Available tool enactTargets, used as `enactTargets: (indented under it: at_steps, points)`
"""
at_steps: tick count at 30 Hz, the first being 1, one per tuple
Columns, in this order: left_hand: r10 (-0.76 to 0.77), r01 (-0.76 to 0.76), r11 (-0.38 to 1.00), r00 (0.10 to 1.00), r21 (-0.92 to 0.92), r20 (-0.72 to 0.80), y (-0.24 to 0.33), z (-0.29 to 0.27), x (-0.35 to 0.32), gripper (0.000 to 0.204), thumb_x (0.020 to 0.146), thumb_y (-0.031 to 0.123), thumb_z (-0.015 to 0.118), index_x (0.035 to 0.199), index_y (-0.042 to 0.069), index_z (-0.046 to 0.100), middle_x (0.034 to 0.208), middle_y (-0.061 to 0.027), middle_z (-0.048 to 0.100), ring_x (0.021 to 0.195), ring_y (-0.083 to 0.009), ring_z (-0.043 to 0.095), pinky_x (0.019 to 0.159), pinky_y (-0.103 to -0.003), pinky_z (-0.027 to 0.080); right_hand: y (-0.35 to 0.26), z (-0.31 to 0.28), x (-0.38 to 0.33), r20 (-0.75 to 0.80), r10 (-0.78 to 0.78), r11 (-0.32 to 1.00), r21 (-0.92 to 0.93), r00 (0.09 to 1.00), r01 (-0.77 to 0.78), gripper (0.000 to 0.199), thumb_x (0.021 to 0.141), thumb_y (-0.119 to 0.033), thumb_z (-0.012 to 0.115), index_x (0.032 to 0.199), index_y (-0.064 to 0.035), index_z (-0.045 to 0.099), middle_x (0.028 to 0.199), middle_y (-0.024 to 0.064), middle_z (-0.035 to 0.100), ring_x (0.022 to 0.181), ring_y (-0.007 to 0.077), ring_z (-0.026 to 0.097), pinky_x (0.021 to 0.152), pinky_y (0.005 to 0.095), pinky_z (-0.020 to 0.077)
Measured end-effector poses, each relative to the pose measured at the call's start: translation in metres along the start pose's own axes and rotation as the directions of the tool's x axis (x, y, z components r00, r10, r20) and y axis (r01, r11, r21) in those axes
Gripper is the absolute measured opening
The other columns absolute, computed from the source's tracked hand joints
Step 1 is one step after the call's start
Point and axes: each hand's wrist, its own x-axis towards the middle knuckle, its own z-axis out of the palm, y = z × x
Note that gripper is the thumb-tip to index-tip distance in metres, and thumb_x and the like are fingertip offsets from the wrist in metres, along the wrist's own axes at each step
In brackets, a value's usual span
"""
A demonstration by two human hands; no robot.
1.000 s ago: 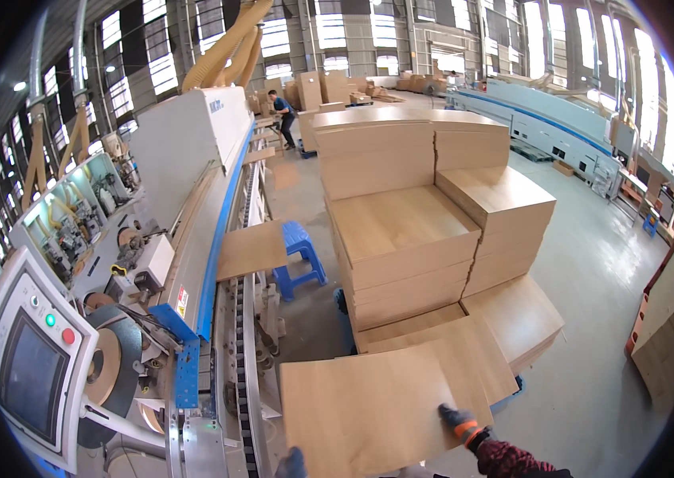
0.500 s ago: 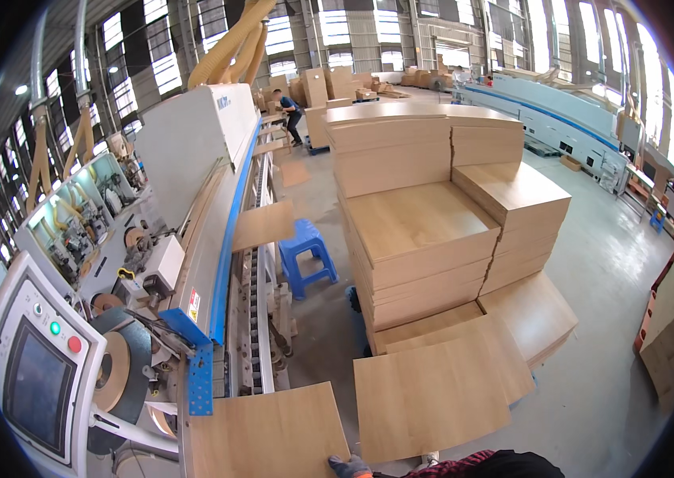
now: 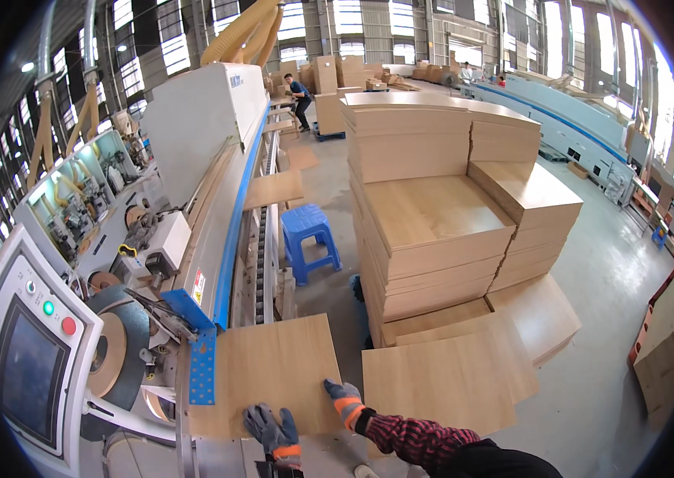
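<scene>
We see a smooth, matt wood-grain panel (image 3: 273, 370), knitted cloth gloves (image 3: 273, 430), a glossy blue plastic stool (image 3: 309, 239), and painted metal machine housing (image 3: 193, 127).

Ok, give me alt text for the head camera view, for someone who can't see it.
Two gloved hands, left hand and right hand, press flat on a light wooden rectangular panel at the infeed of a long grey-and-blue machine. Tall stacks of matching wooden panels and a blue plastic stool stand beyond.

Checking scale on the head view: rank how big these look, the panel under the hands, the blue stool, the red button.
1. Wood panel, largest.
2. Blue stool, though it sits farther from the camera, so this ranking is unsure.
3. Red button, smallest.
</scene>
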Motion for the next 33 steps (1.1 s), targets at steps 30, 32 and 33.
enactTargets:
  at_steps: [30, 32, 33]
  points:
    - [-0.329, 0.678, 0.65, 0.658, -0.343, 0.678, 0.085, -0.041, -0.066, 0.052, 0.075, 0.049, 0.056, 0.086, -0.002, 0.061, 0.077, -0.0171, 0.06, 0.078, -0.0323, 0.056, 0.072, -0.039, 0.043, 0.187, -0.344, -0.009, -0.053, 0.019, 0.794, -0.606, 0.998, -0.047, 0.069, 0.077, -0.065, 0.035, 0.083, -0.0032, 0.063, 0.079, 0.024, 0.06, 0.082, 0.0409, 0.056, 0.072, 0.0429, 0.0429]
    - [-0.381, 0.665, 0.668, 0.691, -0.334, 0.615, 0.05, -0.07, -0.068, 0.052, 0.076, 0.047, 0.055, 0.09, -0.003, 0.059, 0.083, -0.0192, 0.057, 0.083, -0.0349, 0.053, 0.076, -0.041, 0.04, 0.162, -0.296, -0.026, -0.065, 0.168, 0.832, -0.526, 0.984, -0.177, 0.07, 0.077, -0.066, 0.035, 0.084, -0.0024, 0.063, 0.082, 0.0259, 0.059, 0.084, 0.0396, 0.056, 0.077, 0.0419, 0.0417]
    - [-0.431, 0.652, 0.708, 0.703, -0.271, 0.565, 0.032, -0.091, -0.067, 0.052, 0.076, 0.047, 0.055, 0.092, -0.003, 0.058, 0.086, -0.0203, 0.056, 0.085, -0.0362, 0.052, 0.078, -0.043, 0.039, 0.13, -0.278, -0.045, 0.061, 0.083, 0.908, -0.416, 0.995, -0.051, 0.071, 0.074, -0.065, 0.043, 0.084, 0.0023, 0.063, 0.081, 0.0253, 0.06, 0.084, 0.0386, 0.057, 0.076, 0.0403, 0.0426]
